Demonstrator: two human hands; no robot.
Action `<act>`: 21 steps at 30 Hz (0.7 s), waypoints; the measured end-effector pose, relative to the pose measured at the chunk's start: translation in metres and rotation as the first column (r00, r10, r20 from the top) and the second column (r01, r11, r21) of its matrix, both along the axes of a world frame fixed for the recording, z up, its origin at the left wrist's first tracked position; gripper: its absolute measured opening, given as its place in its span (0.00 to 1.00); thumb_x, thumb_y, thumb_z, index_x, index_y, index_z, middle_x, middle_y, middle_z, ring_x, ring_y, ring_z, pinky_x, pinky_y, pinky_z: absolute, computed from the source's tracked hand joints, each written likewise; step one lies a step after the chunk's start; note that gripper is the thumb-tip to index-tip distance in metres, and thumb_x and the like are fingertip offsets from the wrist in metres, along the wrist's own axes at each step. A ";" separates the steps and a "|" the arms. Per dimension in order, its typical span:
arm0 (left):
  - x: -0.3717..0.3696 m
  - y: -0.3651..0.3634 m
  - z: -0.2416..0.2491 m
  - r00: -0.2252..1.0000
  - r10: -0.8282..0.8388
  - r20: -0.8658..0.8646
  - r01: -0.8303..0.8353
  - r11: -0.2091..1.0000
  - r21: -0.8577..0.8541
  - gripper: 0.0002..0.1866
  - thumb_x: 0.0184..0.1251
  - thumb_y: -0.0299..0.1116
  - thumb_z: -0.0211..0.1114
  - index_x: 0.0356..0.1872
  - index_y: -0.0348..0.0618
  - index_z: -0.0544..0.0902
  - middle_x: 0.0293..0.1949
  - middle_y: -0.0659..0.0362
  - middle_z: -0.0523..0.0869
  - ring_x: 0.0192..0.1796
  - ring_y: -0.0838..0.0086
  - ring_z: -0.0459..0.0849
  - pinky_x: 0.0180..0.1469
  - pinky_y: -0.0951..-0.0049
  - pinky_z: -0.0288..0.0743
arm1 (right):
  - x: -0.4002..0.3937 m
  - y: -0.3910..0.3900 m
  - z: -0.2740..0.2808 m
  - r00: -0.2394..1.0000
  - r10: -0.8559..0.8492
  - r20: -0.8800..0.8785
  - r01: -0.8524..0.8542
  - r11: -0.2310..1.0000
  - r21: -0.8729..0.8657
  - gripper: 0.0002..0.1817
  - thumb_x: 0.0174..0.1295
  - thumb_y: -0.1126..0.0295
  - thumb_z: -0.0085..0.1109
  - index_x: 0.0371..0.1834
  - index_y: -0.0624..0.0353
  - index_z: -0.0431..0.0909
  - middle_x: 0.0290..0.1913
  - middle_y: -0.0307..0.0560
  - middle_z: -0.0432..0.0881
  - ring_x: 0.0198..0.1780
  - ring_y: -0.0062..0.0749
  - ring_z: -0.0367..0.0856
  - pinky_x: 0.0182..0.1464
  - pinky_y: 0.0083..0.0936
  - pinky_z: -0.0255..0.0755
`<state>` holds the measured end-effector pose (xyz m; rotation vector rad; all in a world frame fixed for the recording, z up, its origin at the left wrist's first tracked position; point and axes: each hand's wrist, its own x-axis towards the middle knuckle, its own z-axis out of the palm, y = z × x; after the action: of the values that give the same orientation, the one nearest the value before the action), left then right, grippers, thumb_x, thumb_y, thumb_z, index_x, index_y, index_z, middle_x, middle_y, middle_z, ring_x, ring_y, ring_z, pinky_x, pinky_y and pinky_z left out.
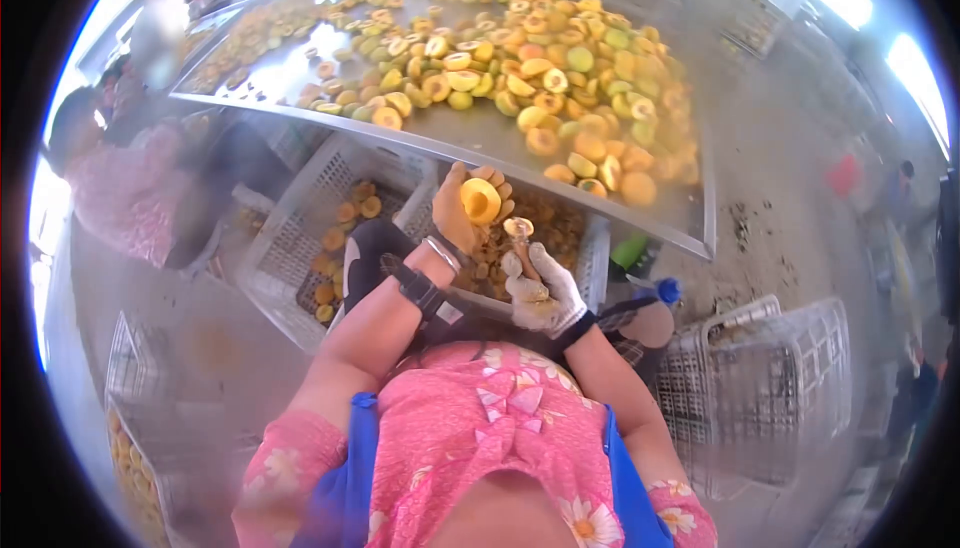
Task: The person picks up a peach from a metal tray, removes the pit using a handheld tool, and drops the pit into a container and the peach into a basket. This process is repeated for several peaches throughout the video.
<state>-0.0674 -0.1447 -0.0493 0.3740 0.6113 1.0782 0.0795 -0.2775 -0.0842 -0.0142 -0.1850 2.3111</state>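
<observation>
My left hand (pixel 453 212) is bare and curled around a yellow peach half (pixel 481 202), cut face up with a round hollow in its middle. My right hand (pixel 545 293), in a pale glove, grips a pitting spoon (pixel 524 253) by its brownish handle. The spoon's tip points up and carries a pale, round piece (pixel 518 227), close beside the peach half. Under both hands stands a crate (pixel 597 260) holding many small brown pieces that look like pits.
A metal-rimmed table (pixel 450 128) ahead bears a heap of peach halves (pixel 590 78). On the left is a white crate (pixel 270 258) with peach halves inside. Stacked crates (pixel 755 388) stand on the right. Another person (pixel 135 188) sits at the left.
</observation>
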 end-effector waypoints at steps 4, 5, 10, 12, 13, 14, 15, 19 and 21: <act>-0.063 0.045 -0.009 0.810 0.315 -0.494 -0.047 0.876 0.480 0.14 0.77 0.38 0.60 0.44 0.37 0.86 0.44 0.58 0.89 0.44 0.74 0.87 0.46 0.75 0.81 | 0.020 0.018 -0.072 -0.533 -0.693 0.486 -0.578 0.717 0.388 0.24 0.70 0.48 0.55 0.52 0.60 0.75 0.35 0.62 0.86 0.34 0.56 0.87 0.36 0.45 0.80; -0.074 0.056 -0.003 0.753 0.400 -0.523 -0.057 0.831 0.554 0.11 0.75 0.33 0.62 0.45 0.35 0.87 0.44 0.60 0.89 0.44 0.78 0.85 0.46 0.79 0.79 | 0.024 0.016 -0.056 -0.498 -0.637 0.588 -0.545 0.757 0.360 0.25 0.68 0.49 0.55 0.51 0.62 0.75 0.40 0.68 0.85 0.44 0.61 0.84 0.47 0.49 0.77; -0.076 0.090 0.069 0.353 0.686 -0.636 0.306 0.558 0.771 0.11 0.73 0.30 0.63 0.52 0.39 0.85 0.46 0.57 0.89 0.48 0.76 0.85 0.53 0.80 0.76 | 0.046 0.019 0.029 -0.564 -0.727 0.392 -0.349 0.640 0.684 0.16 0.64 0.58 0.64 0.45 0.55 0.74 0.35 0.60 0.85 0.39 0.62 0.85 0.40 0.50 0.78; -0.052 0.118 0.083 0.263 0.807 -0.529 0.457 0.379 0.805 0.13 0.72 0.34 0.63 0.53 0.43 0.85 0.49 0.54 0.89 0.51 0.70 0.87 0.57 0.73 0.77 | 0.061 0.028 0.048 -0.662 -0.729 0.178 -0.324 0.491 0.809 0.13 0.63 0.62 0.66 0.45 0.53 0.76 0.33 0.56 0.84 0.36 0.57 0.85 0.37 0.46 0.79; -0.033 0.123 0.100 0.229 0.740 -0.633 0.487 0.476 0.732 0.15 0.72 0.38 0.64 0.54 0.44 0.85 0.52 0.53 0.89 0.54 0.67 0.87 0.59 0.70 0.77 | 0.074 0.034 0.051 -0.683 -0.722 0.110 -0.333 0.442 0.833 0.12 0.63 0.62 0.66 0.45 0.53 0.77 0.33 0.55 0.84 0.35 0.57 0.85 0.36 0.45 0.78; -0.014 0.139 0.104 0.211 0.751 -0.626 0.541 0.444 0.714 0.18 0.69 0.42 0.65 0.55 0.45 0.84 0.53 0.52 0.88 0.55 0.63 0.87 0.61 0.67 0.77 | 0.084 0.040 0.055 -0.703 -0.710 0.042 -0.344 0.392 0.854 0.12 0.63 0.63 0.66 0.45 0.53 0.77 0.33 0.54 0.83 0.34 0.57 0.84 0.35 0.45 0.78; 0.005 0.158 0.101 0.198 0.768 -0.609 0.583 0.407 0.703 0.20 0.68 0.44 0.66 0.56 0.45 0.84 0.54 0.51 0.88 0.56 0.61 0.86 0.61 0.66 0.77 | 0.089 0.041 0.058 -0.704 -0.710 0.034 -0.311 0.351 0.883 0.11 0.63 0.64 0.66 0.43 0.54 0.77 0.31 0.54 0.83 0.32 0.56 0.84 0.33 0.43 0.78; 0.089 0.213 0.106 0.229 0.690 -0.686 0.697 0.376 0.611 0.25 0.66 0.49 0.64 0.59 0.47 0.82 0.60 0.48 0.84 0.61 0.52 0.82 0.65 0.60 0.74 | 0.104 0.038 0.051 -0.592 -0.806 -0.022 -0.386 0.259 0.886 0.16 0.59 0.68 0.69 0.50 0.58 0.80 0.32 0.54 0.84 0.31 0.54 0.85 0.32 0.39 0.79; 0.127 0.255 0.093 0.114 0.741 -0.661 0.797 0.329 0.506 0.28 0.64 0.49 0.64 0.62 0.46 0.80 0.60 0.46 0.83 0.62 0.50 0.81 0.66 0.58 0.74 | 0.110 0.039 0.043 -0.597 -0.798 0.081 -0.208 0.252 0.945 0.18 0.58 0.68 0.70 0.50 0.61 0.80 0.34 0.55 0.86 0.33 0.53 0.87 0.35 0.36 0.81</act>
<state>0.0594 0.1100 0.0438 2.6179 1.0896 0.7745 0.1892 -0.2382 -0.0414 -1.3724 -1.4940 0.0807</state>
